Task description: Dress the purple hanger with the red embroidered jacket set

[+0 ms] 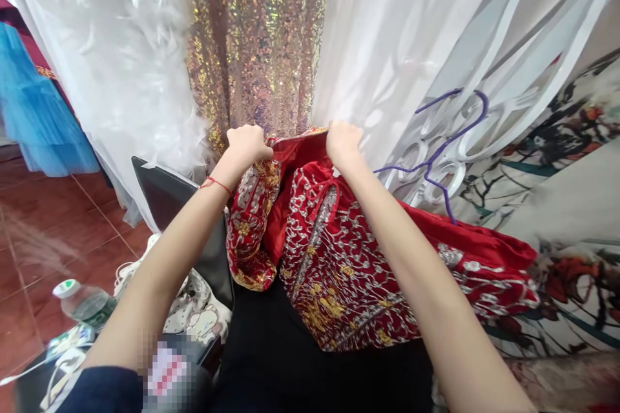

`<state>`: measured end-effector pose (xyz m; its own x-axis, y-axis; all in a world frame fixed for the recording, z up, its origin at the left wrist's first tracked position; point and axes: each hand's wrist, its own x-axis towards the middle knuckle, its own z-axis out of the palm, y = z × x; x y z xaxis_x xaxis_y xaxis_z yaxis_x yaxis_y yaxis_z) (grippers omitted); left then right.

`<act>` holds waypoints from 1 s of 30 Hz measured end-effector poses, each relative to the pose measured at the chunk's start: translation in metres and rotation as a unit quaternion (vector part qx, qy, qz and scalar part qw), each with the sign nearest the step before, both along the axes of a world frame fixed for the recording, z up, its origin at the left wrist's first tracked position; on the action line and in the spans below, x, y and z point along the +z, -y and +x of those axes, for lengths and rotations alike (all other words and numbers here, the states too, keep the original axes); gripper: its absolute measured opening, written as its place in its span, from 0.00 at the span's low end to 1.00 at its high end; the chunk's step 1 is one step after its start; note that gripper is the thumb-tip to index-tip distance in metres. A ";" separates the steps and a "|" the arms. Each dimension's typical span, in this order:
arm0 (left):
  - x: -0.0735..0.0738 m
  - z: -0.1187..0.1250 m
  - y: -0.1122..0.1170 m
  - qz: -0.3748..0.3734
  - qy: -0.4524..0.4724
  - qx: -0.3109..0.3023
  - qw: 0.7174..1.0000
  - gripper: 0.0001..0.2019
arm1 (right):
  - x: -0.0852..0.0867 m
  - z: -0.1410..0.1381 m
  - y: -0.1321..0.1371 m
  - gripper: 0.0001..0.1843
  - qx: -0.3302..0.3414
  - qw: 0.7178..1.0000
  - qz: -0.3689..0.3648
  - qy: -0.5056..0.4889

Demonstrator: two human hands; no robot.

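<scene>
A red garment (339, 264) with silver and gold embroidery lies across my dark-clothed lap and spreads to the right. My left hand (249, 145), with a thin red cord round the wrist, is closed on its upper edge. My right hand (343, 142) grips the same edge farther right. Between the two hands the edge is stretched and the plain red lining shows. Near the right hand a thin red tie lies on the cloth. A purple hanger (431, 164) stands up from the garment's right part, its lower end hidden by the cloth.
Ahead hang a white feathery dress (165, 64), a sequined gold cloth (261, 39) and white fabric (378, 26). White scrollwork (504, 32) and floral cloth (571, 284) are at right. A plastic bottle (84, 303), cables and a patterned cloth (194, 316) lie at left.
</scene>
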<state>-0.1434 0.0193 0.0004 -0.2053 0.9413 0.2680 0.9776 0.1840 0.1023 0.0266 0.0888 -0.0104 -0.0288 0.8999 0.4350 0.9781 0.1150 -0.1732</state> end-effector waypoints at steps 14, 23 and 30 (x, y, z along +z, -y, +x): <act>0.030 -0.009 -0.009 0.180 0.100 0.036 0.978 0.25 | 0.048 0.017 0.031 0.25 -0.015 0.991 0.131 -0.030; -0.038 -0.006 -0.004 0.049 0.078 -0.079 0.993 0.17 | -0.006 0.045 0.029 0.16 0.020 0.998 -0.048 0.019; 0.017 -0.006 0.008 0.175 0.083 -0.077 0.978 0.13 | 0.018 0.053 0.050 0.23 -0.018 0.994 0.108 -0.007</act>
<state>-0.1495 0.0110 0.0169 -0.1357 0.8213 0.5542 0.9557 -0.0391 0.2919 0.0795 0.0390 0.0074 0.0083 0.7858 0.6184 0.9799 0.1168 -0.1615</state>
